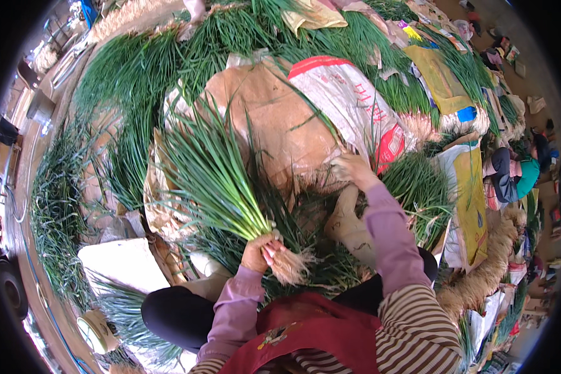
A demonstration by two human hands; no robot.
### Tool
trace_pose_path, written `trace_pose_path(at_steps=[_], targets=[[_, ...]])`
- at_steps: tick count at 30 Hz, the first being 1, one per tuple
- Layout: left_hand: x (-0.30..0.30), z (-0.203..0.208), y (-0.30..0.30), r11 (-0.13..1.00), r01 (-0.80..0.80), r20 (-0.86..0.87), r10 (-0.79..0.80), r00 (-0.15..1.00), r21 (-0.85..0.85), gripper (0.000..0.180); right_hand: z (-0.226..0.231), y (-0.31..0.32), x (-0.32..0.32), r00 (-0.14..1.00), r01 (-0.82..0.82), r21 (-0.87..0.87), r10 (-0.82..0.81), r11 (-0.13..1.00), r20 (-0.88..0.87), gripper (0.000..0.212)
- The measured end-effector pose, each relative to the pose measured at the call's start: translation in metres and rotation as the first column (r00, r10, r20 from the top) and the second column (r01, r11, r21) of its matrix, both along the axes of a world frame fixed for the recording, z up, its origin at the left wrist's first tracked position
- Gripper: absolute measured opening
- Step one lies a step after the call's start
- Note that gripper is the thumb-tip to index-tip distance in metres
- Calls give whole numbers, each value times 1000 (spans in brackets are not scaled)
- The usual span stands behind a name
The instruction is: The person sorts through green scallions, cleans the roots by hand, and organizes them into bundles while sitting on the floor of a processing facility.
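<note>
My left hand [260, 251] is closed in a fist around a bunch of chives [215, 181], gripping it just above the roots [288, 265]. The pale, stringy roots stick out of the fist toward the lower right, touching my fingers, while the green blades fan out from the hand toward the upper left, tilted rather than upright. The bunch therefore lies through the hand, with roots on one side and leaves on the other.

My right hand [350, 167] reaches forward, well apart from the left, and rests on the edge of a brown sack [280, 124] where loose roots and stalks lie. Its fingers are curled downward; I cannot tell whether they grasp anything.

Beyond the right hand, a white sack [349, 93] with red print lies against the brown one. More chives [421, 190] lie just right of my right forearm, and a further heap [131, 68] spreads across the upper left. A yellow sack [470, 193] lies at the right, with another person [514, 177] in a teal top crouched beyond it. Both my sleeves are mauve, and a red apron [305, 330] covers my lap at the lower edge.
</note>
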State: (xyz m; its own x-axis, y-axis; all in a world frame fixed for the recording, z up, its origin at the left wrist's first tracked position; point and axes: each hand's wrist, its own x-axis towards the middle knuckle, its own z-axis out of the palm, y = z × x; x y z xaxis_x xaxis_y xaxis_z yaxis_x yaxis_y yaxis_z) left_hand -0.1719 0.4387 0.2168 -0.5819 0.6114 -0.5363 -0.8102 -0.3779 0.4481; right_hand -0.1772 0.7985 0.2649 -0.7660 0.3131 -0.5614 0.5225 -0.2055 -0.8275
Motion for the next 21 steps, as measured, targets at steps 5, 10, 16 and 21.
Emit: trace_pose_path(at_steps=[5,10,16,21], targets=[[-3,4,3,996,62,-22,-63,998,-70,21,-53,53,-94,972,227,165,-214,960,-95,12],[-8,2,12,998,40,68,-43,997,51,35,-40,149,-87,884,449,702,-160,553,-439,20],[-11,-3,15,1000,-1,69,0,998,16,40,-30,146,-87,984,-57,690,-75,722,160,99],[-14,9,27,1000,14,89,-15,996,10,39,-72,133,-62,956,285,-251,-253,925,150,44]])
